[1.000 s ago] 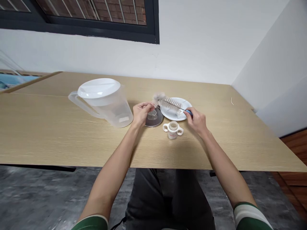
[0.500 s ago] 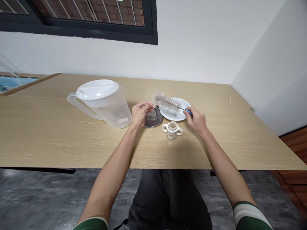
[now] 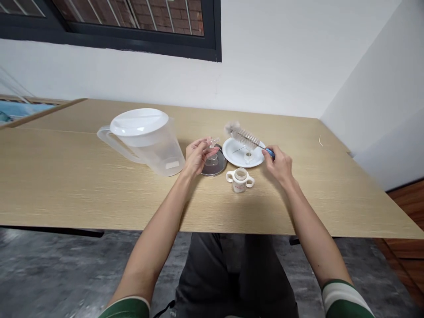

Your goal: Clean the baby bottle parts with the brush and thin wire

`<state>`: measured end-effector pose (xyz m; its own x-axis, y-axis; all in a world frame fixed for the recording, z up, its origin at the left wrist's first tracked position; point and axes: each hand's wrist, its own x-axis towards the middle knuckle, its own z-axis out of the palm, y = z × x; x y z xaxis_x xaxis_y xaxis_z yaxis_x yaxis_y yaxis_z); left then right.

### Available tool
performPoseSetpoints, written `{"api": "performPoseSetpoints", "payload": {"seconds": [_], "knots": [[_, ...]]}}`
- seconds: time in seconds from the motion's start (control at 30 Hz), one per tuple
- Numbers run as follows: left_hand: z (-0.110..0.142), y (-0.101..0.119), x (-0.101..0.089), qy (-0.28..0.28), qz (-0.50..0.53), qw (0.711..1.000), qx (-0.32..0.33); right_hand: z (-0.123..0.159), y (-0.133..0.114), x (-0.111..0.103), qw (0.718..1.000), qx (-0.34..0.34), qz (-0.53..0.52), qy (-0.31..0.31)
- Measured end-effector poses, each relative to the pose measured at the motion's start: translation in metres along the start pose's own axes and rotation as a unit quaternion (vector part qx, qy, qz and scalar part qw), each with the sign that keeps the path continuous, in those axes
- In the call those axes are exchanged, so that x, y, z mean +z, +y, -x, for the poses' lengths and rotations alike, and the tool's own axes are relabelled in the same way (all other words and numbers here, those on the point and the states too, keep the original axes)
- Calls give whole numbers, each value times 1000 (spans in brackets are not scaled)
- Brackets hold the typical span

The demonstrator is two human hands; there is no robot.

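My left hand point(image 3: 196, 155) pinches a small clear piece point(image 3: 213, 141), perhaps silicone or plastic, whose exact kind I cannot make out. It is held above a dark round tray point(image 3: 215, 168), on which another clear item point(image 3: 211, 160) shows in part behind the fingers. My right hand point(image 3: 278, 163) grips the blue handle of a bottle brush point(image 3: 244, 136), its white bristles pointing up and left over a white plate point(image 3: 229, 158). A small ring-shaped part point(image 3: 248, 156) and a thin rod lie on that plate. Between my hands stands an open two-handled baby bottle point(image 3: 239, 184).
A translucent pitcher point(image 3: 152, 152) with a white lid point(image 3: 139, 121) stands left of my left hand. A thin pale strip point(image 3: 320, 140) lies far right on the wooden table point(image 3: 99, 190). The wall and window are behind.
The bottle brush has moved right, away from the clear piece, and its bristles are apart from my left hand. My left hand has turned a little, showing more of the piece.
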<state>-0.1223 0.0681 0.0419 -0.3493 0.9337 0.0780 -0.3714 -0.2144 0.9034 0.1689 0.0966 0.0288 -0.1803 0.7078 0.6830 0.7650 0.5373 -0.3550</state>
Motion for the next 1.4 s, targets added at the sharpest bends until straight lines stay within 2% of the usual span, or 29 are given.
{"api": "performPoseSetpoints", "payload": {"seconds": [0.13,0.33,0.67,0.83,1.0,1.1,1.23,1.4], "knots": [[-1,0,-2,-16,14,1000,-12,2,-2,2,1000,-13,5,-16],[-3,-4,-3,-33,43,998,-6,0,-2,-1,1000,-3,8,0],[-2,-13,-2,-35,-36,997,64,0,-5,-2,1000,-12,-2,-7],[-1,-14,-3,-16,-71,995,62,2,-7,-2,999,-37,-23,-12],[-2,-15,-3,-26,-73,996,52,4,-5,4,996,-69,2,-54],[-4,-16,-4,-24,-55,996,59,2,2,4,996,-54,39,-63],[-5,-16,-5,-27,-47,997,55,-1,8,0,997,-12,60,-40],[-3,-13,-4,-30,-37,998,46,0,0,0,1000,1,0,-11]]}}
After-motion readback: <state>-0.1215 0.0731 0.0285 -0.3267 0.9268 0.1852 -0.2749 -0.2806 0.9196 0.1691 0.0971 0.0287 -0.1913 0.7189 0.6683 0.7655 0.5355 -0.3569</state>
